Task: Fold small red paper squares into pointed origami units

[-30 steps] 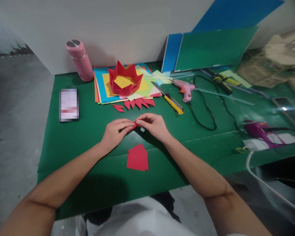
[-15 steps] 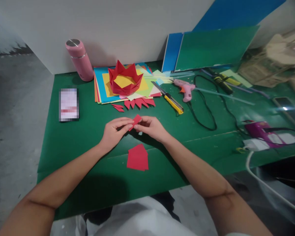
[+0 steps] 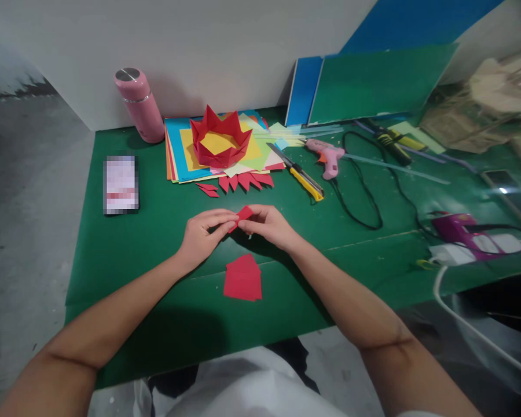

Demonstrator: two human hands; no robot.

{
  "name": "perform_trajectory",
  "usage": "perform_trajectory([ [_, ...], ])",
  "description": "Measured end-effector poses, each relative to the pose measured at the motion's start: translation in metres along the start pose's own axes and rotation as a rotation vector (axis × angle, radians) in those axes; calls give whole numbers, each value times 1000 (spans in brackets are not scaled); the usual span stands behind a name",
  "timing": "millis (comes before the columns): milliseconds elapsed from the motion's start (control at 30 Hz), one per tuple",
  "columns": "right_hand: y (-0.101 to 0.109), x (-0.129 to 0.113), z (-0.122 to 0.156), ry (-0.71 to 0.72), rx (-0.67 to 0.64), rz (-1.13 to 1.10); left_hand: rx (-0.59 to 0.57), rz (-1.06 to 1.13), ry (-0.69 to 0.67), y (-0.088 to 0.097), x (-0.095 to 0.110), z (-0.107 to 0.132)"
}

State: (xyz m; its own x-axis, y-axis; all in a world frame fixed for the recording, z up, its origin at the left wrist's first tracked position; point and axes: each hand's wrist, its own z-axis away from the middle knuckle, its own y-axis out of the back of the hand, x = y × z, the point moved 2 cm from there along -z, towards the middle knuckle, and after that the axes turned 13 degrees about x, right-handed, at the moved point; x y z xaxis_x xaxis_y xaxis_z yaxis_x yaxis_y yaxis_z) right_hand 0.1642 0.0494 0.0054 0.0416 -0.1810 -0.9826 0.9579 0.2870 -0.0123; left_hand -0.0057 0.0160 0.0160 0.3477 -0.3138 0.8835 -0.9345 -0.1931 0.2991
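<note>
Between my two hands is a small folded piece of red paper [image 3: 245, 214], held just above the green table. My left hand [image 3: 203, 233] pinches its lower left end with thumb and fingers. My right hand [image 3: 269, 225] pinches the other end, its thumb pressed on the near side. Below them lies a small stack of red paper squares [image 3: 242, 279], fanned slightly. Beyond my hands, several folded red pieces [image 3: 245, 181] sit in a row by the coloured sheets [image 3: 174, 156]. On those sheets stands a ring of pointed red folded paper [image 3: 221, 157].
A pink flask [image 3: 141, 107] stands at the back left, behind a blurred-out rectangular item [image 3: 120, 185]. Right of the sheets lie a yellow utility knife [image 3: 306, 184] and a pink glue gun [image 3: 330, 159] with its cord. A purple power strip [image 3: 455, 229] and a phone [image 3: 510, 194] are farther right.
My fingers have shifted a little on the red paper, and its upper end has moved slightly right. Both hands keep their pinch. The other things stay where they were.
</note>
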Motion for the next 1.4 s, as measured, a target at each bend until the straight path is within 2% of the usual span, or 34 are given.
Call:
perform_trajectory([
  [100,8,0,-4,22,88,-4,3,-1,18,1,-1,-2],
  [233,22,-3,-11,131,294,-66,-12,6,41,2,-3,-3],
  [267,23,-3,-12,141,299,-84,-16,11,43,2,-4,-3],
  [367,19,-3,-11,130,215,-98,-36,30,45,1,-4,-2],
  [433,13,-1,-9,109,101,-21,-53,44,51,0,-4,-2],
  [500,8,1,-7,93,60,24,-52,67,93,-1,-5,0],
  [633,4,1,-3,107,125,-4,-16,207,237,-4,-11,3],
  [700,1,1,-2,119,168,-16,-13,249,265,-5,-12,5],
  [933,-7,2,2,154,150,-7,-19,199,276,-7,-8,7],
  [1167,-4,0,2,237,156,81,1,264,338,-9,-14,6],
  [1400,1,2,-2,263,205,94,24,241,314,-6,-14,0],
])
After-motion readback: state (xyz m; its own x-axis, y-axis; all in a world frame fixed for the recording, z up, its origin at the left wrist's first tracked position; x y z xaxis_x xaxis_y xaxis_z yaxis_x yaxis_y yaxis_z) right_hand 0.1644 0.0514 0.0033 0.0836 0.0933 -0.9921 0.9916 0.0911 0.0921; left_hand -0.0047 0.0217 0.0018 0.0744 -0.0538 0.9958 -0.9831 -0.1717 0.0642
